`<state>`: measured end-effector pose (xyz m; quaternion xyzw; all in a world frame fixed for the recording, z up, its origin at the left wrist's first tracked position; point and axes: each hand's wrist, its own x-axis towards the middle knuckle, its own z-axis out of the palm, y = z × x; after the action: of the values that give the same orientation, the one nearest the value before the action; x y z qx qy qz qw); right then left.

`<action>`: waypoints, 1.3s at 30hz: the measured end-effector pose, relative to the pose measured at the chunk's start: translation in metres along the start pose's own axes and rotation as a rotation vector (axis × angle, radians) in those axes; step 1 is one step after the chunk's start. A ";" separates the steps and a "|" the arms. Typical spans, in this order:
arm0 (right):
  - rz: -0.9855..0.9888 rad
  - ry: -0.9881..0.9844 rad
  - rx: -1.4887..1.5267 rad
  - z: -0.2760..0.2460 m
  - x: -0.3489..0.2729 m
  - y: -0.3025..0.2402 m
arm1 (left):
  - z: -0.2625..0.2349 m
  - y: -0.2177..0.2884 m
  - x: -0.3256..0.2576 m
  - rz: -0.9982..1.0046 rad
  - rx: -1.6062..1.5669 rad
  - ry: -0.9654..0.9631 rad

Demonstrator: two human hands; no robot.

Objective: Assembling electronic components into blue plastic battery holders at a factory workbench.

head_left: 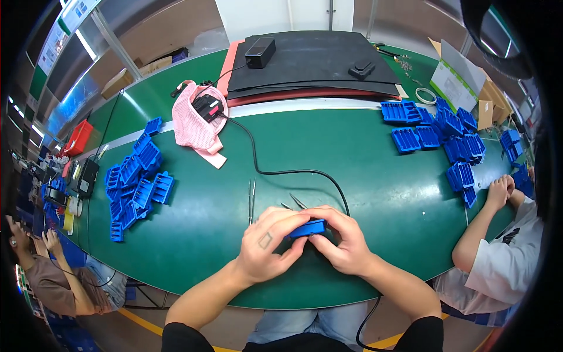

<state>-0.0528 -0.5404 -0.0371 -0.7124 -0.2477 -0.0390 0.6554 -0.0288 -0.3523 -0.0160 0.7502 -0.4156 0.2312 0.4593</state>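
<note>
Between both hands, near the front edge of the green table, I hold a small blue plastic part (309, 227). My left hand (271, 243) closes on its left end, thumb below and fingers along the top. Around the other end my right hand (340, 237) is closed, with its thumb at the lower edge. The fingers cover much of the part, so its far face is hidden. Tweezers (251, 199) lie just beyond my left hand. A pointed metal tool (297, 200) shows past my fingertips, its rear end hidden by them.
Piles of blue slotted plastic parts lie left (132, 179) and right (457, 138). A black cable (275, 172) runs from a pink cloth bag (196, 123) toward my hands. Black sheets (316, 64) are stacked at the back. Other people sit at the left (70, 281) and right (498, 252).
</note>
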 end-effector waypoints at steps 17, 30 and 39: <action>-0.032 0.107 -0.159 -0.002 0.003 -0.009 | -0.001 -0.002 0.001 -0.095 0.031 -0.065; -0.056 0.150 -0.183 -0.004 0.002 -0.009 | -0.001 -0.003 -0.003 -0.069 0.130 -0.076; -0.079 0.149 -0.275 -0.002 0.002 -0.009 | 0.002 -0.003 -0.005 -0.047 0.216 -0.081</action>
<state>-0.0542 -0.5417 -0.0275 -0.7803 -0.2184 -0.1510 0.5663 -0.0292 -0.3509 -0.0225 0.8136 -0.3888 0.2332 0.3640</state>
